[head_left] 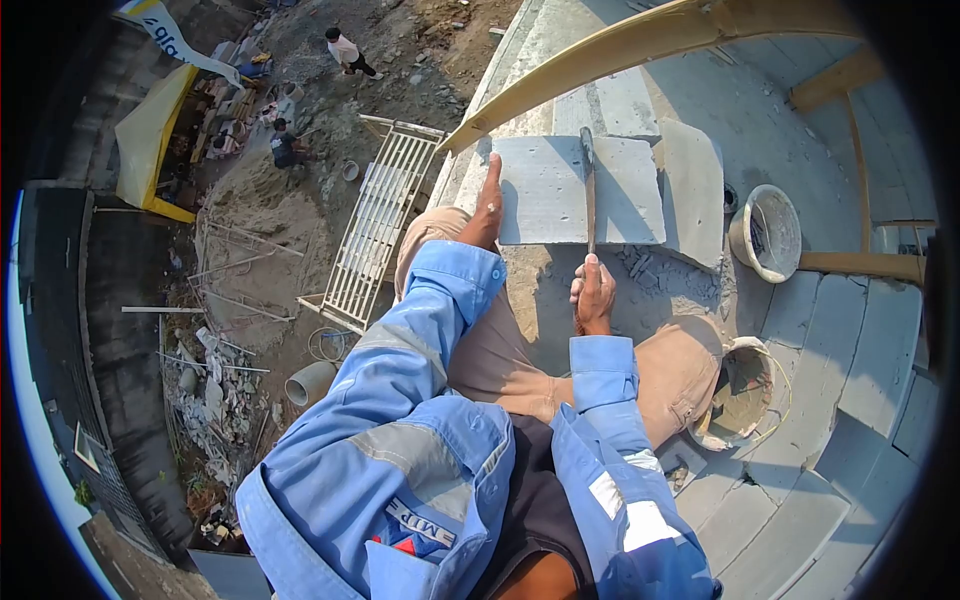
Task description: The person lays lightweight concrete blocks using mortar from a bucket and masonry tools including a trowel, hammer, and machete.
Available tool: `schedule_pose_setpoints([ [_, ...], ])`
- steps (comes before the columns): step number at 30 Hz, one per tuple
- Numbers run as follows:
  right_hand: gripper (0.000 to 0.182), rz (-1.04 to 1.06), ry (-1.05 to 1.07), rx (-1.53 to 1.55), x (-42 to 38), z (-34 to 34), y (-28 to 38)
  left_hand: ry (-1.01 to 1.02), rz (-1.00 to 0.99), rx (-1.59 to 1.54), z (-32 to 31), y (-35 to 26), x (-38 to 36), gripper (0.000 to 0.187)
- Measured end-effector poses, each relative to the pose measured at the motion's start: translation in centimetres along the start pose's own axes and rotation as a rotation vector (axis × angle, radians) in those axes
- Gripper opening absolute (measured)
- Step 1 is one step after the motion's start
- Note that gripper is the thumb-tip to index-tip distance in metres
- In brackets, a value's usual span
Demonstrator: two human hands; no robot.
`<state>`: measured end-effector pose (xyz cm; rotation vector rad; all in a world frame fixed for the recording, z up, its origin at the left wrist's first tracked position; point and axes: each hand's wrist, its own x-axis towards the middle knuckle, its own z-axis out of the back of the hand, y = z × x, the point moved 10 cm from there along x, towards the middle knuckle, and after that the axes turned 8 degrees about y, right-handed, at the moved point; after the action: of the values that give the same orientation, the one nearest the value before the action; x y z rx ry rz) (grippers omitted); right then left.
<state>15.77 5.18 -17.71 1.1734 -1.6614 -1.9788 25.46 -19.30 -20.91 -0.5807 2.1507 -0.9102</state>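
My left hand (488,208) rests flat against the left edge of a grey concrete block (545,195) that lies in front of my knees. My right hand (593,293) grips the handle of a long tool (589,190), a trowel or saw, whose blade lies across the block's top towards its far edge. Grey crumbs and chips (650,268) lie below the block's near right corner. Blue sleeves with grey reflective bands cover both arms.
I sit high on a wall of grey blocks (850,360). A bucket (768,232) stands at the right, a mortar-smeared bucket (738,392) by my right knee. A curved wooden beam (620,50) arches ahead. Far below lie a white gate (375,230), sand, rubble and two people (345,50).
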Motion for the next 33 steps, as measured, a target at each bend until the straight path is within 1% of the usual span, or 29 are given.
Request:
schedule_pose_setpoints([
  [3, 0.058, -0.013, 0.002, 0.001, 0.14, 0.12, -0.37, 0.010, -0.017, 0.003, 0.02, -0.13, 0.04, 0.098],
  [5, 0.058, -0.011, -0.004, -0.015, 0.08, 0.19, -0.38, -0.015, 0.021, -0.007, 0.37, 0.24, 0.11, 0.097],
  [7, 0.058, -0.009, -0.010, -0.031, 0.01, 0.18, -0.21, -0.009, 0.019, -0.009, 0.32, 0.38, 0.07, 0.097],
  [17, 0.058, 0.009, -0.016, -0.030, 0.12, 0.18, -0.04, 0.011, -0.029, 0.003, 0.43, 0.04, 0.52, 0.096],
  [21, 0.059, 0.002, -0.032, -0.036, -0.06, 0.25, 0.21, 0.005, -0.012, 0.002, 0.33, 0.04, 0.30, 0.096],
  [24, 0.059, -0.011, -0.030, -0.030, 0.10, 0.30, -0.24, 0.038, 0.003, 0.006, -0.07, 0.08, 0.27, 0.093],
  [26, 0.059, -0.009, -0.030, -0.039, 0.13, 0.35, -0.35, 0.037, -0.029, -0.021, -0.23, -0.28, 0.13, 0.094],
  [33, 0.061, 0.012, -0.011, -0.077, 0.11, 0.29, -0.12, -0.004, -0.022, 0.017, -0.15, -0.60, -0.28, 0.093],
])
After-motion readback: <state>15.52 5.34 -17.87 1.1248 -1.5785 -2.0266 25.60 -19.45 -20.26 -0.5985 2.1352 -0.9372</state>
